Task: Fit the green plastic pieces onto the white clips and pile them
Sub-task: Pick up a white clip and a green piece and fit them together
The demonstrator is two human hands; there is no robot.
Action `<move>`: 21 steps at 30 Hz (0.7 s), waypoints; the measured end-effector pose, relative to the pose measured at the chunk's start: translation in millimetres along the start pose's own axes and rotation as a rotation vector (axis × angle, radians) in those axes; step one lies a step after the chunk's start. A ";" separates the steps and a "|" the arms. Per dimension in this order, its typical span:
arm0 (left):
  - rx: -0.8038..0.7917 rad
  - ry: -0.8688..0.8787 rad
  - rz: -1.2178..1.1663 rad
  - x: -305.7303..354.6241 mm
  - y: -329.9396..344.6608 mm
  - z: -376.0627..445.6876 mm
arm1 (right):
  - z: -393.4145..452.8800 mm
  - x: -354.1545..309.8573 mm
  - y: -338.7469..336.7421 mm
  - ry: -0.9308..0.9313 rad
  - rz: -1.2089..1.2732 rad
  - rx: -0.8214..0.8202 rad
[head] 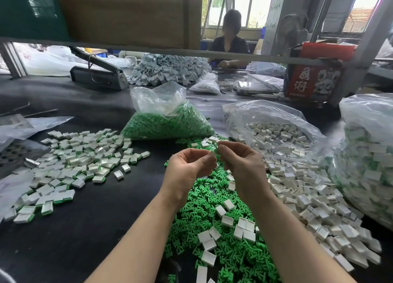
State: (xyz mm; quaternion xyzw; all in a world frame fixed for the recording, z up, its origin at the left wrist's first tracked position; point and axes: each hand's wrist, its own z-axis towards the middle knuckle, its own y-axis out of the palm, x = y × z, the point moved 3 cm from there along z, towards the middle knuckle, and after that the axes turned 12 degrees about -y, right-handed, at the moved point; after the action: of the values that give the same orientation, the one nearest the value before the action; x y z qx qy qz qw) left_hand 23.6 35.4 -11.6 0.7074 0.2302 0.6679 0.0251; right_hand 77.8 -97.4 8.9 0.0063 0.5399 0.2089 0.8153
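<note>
My left hand and my right hand meet fingertip to fingertip above the table's middle. Between them they pinch a small white clip with a green piece, mostly hidden by my fingers. Below my hands lies a heap of loose green plastic pieces with several white clips on it. Loose white clips spill to the right. On the left spreads a pile of fitted clips, white with green edges.
A bag of green pieces stands behind my hands. An open bag of white clips and a full bag sit on the right. A sealing machine and a seated person are across the black table.
</note>
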 end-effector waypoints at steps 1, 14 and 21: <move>0.001 0.002 0.005 0.1 0.2 0.1 | -0.2 -0.2 0.5 0.000 0.004 0.012; 0.045 0.062 0.040 0.9 -0.9 -1.6 | -1.1 4.5 3.2 -0.070 -0.160 -0.024; 0.078 0.069 0.112 -0.8 1.1 -2.0 | -0.4 6.8 2.4 -0.203 -0.716 -0.281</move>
State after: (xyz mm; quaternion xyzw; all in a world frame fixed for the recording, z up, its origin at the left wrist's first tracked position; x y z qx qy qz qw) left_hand 22.0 33.6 -11.7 0.6959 0.2168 0.6829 -0.0476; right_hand 78.9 -93.0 3.4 -0.2732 0.3908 -0.0183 0.8788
